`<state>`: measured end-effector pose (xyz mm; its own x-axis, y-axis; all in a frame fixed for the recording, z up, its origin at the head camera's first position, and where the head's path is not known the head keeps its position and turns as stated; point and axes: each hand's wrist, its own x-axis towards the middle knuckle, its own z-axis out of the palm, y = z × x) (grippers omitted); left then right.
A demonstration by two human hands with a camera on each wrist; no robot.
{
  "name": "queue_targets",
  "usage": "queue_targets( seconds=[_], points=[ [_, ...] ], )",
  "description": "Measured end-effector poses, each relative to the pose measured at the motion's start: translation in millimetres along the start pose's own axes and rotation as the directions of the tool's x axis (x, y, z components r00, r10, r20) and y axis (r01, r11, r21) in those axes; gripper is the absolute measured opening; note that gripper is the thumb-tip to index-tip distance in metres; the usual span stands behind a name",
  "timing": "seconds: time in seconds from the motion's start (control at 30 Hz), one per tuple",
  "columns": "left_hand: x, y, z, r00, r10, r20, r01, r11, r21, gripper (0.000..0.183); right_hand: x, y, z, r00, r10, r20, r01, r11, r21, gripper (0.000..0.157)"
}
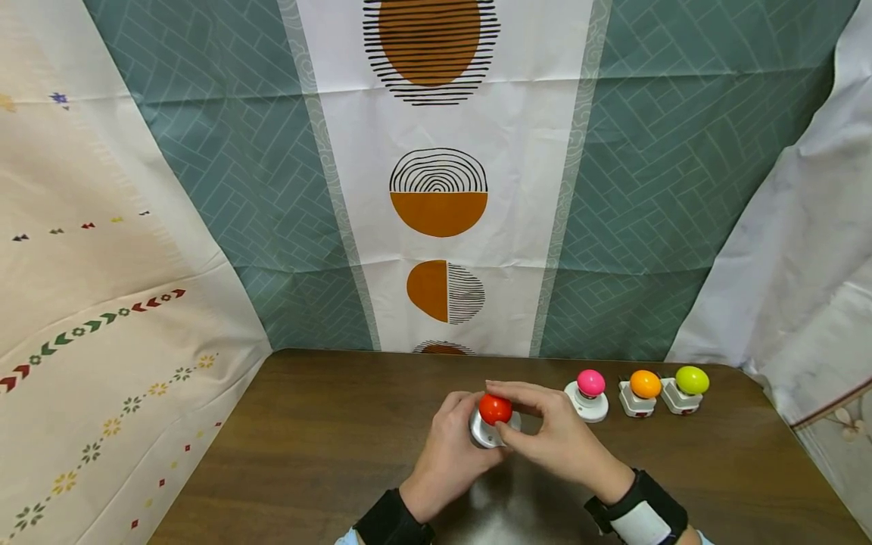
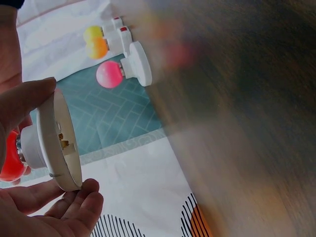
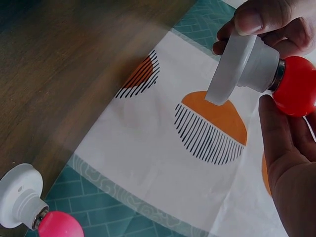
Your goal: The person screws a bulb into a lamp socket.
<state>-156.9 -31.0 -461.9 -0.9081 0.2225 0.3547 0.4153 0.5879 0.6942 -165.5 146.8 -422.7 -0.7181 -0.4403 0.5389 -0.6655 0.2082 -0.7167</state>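
Over the table, my left hand (image 1: 450,446) grips a round white lamp holder (image 3: 230,66) by its wide base, thumb on one side of the rim and fingers on the other. Its hollow underside, with brass contacts inside, shows in the left wrist view. A red light bulb (image 1: 495,409) sits in the socket, its metal collar still partly visible in the right wrist view. My right hand (image 1: 562,431) pinches the red bulb between thumb and fingers from the right. The holder and bulb are tilted in both wrist views.
To the right on the brown wooden table (image 1: 327,439) stand a pink bulb (image 1: 590,383) in a round white holder, and an orange bulb (image 1: 645,384) and a yellow-green bulb (image 1: 691,380) in squarish white holders. Patterned cloth (image 1: 436,121) hangs behind the table.
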Motion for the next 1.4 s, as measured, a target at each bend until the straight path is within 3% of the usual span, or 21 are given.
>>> queue_targets(
  seconds=[0.17,0.43,0.67,0.9,1.23,1.4],
  points=[
    [0.5,-0.4,-0.2,1.0,0.001,0.0,-0.001,1.0,-0.002,0.064,-0.6,8.2,1.7,1.0,0.01,-0.029,-0.01,1.0,0.012,0.042],
    [-0.3,-2.3,-0.7,1.0,0.0,0.012,0.0,1.0,-0.004,0.064,-1.3,3.8,4.9,0.995,0.053,-0.081,-0.053,0.999,0.007,0.045],
    [0.5,-1.4,-2.6,1.0,0.008,0.008,-0.008,1.0,0.006,0.064,-1.6,8.8,4.1,0.999,0.032,-0.025,-0.032,0.999,0.002,0.054],
    [1.0,-1.4,-2.7,1.0,-0.006,0.014,0.006,1.0,0.007,0.065,-0.3,7.4,3.8,1.0,0.006,-0.004,-0.006,1.0,0.021,0.047],
    [0.8,-2.1,-4.1,1.0,-0.015,0.024,0.015,1.0,-0.004,0.066,6.1,-25.3,-0.6,0.996,0.032,-0.084,-0.031,1.0,0.002,0.042],
    [0.5,-1.6,-4.1,1.0,-0.006,0.018,0.006,1.0,0.004,0.067,7.8,-33.9,-3.5,0.997,0.023,-0.071,-0.024,1.0,-0.003,0.045]
  ],
)
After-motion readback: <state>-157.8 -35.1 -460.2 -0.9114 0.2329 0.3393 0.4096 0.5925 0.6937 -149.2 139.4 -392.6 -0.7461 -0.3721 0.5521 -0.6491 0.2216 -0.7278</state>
